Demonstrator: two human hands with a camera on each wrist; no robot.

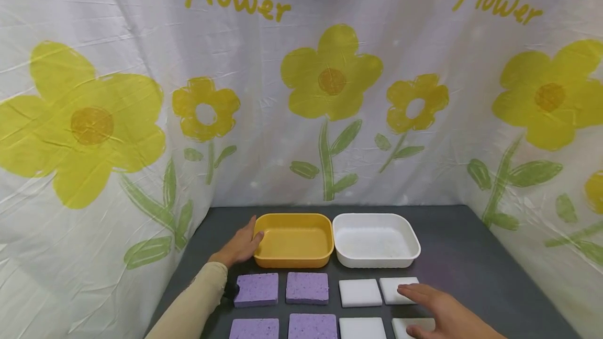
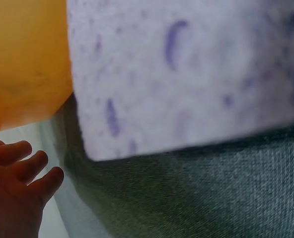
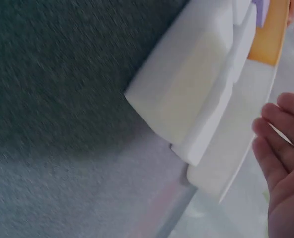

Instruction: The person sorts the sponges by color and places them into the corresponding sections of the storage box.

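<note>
My left hand (image 1: 241, 245) rests against the left side of a yellow plastic basin (image 1: 294, 263), its thumb near the rim. In the left wrist view its fingers (image 2: 25, 161) are spread beside the basin. My right hand (image 1: 445, 310) hovers over the right-hand white sponges (image 1: 399, 289), fingers extended and holding nothing. Those white blocks lie in rows in front of a white basin (image 1: 377, 263). Purple speckled sponges (image 1: 256, 289) lie in similar rows before the yellow basin, and one purple sponge (image 2: 186, 79) fills much of the left wrist view.
Both basins stand side by side at the back of a dark grey cloth-like tabletop (image 1: 461, 255). A white curtain (image 1: 254, 171) with yellow flowers encloses the table at the back and both sides. The lowest sponges are cut off by the head view's bottom edge.
</note>
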